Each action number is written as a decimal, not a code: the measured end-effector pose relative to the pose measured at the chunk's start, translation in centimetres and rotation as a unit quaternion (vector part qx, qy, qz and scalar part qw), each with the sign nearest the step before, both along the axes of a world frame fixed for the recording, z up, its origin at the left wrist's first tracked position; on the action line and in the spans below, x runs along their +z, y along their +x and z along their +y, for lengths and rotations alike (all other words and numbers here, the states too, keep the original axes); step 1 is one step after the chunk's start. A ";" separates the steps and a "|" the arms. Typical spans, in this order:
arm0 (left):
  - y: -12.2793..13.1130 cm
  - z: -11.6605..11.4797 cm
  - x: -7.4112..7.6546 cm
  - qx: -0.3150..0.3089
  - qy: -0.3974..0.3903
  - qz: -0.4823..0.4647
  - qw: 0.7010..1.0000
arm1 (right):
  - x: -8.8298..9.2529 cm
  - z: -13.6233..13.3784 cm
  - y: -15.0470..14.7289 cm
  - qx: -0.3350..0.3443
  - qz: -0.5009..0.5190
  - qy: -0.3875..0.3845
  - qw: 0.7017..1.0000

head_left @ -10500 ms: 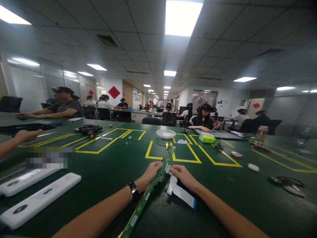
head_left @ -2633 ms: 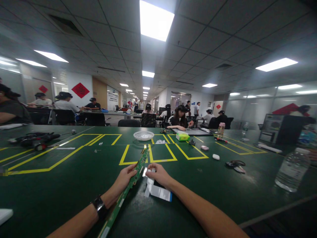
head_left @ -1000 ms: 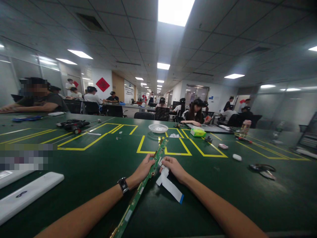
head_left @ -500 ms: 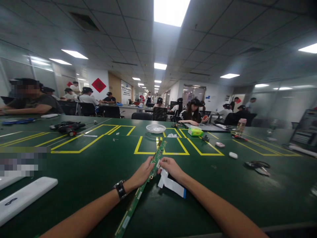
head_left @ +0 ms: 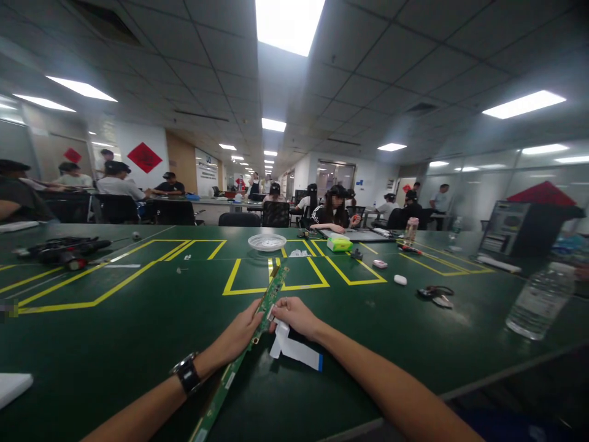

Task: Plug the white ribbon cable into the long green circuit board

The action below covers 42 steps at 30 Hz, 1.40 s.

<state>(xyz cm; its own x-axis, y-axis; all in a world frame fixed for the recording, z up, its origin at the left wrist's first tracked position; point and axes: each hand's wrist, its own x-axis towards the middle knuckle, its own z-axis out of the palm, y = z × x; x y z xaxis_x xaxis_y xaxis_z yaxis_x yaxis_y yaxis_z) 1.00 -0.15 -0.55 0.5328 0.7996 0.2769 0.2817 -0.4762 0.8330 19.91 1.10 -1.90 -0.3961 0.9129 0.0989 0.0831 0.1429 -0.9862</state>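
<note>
A long, narrow green circuit board (head_left: 219, 393) slants up and away from me over the table. My left hand (head_left: 245, 325) is closed around its left edge, near the upper part. On the board's right side, my right hand (head_left: 294, 317) pinches the end of a white flat ribbon cable (head_left: 300, 352) against a connector there. The cable is folded, and its loose, blue-tipped end hangs to the right below my hand. Whether the cable end sits inside the connector cannot be made out, since my fingers cover it.
On the green table (head_left: 368, 344) with yellow tape outlines are a white round dish (head_left: 267, 243), a green pack (head_left: 339, 244), a black cable (head_left: 435, 292), and a water bottle (head_left: 539, 304) at right. Black tools (head_left: 69, 250) lie left. Across the table sits a person (head_left: 335, 212).
My view has turned to the right, so the scene sits further left and the water bottle shows more. Both hands keep their hold on the board and the ribbon cable.
</note>
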 end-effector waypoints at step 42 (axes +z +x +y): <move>-0.8 3.2 -1.6 0.173 -0.037 0.032 0.984 | 0.8 -0.5 0.7 -0.113 -0.350 0.283 0.886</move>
<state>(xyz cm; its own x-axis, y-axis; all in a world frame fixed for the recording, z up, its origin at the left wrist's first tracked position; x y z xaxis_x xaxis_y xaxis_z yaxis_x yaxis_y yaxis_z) 0.24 3.02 -2.10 0.2403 0.9526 0.1866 0.4685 -0.2822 0.8372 20.57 0.61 -1.12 -0.3544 0.8597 0.3679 0.7358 0.4991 -0.4577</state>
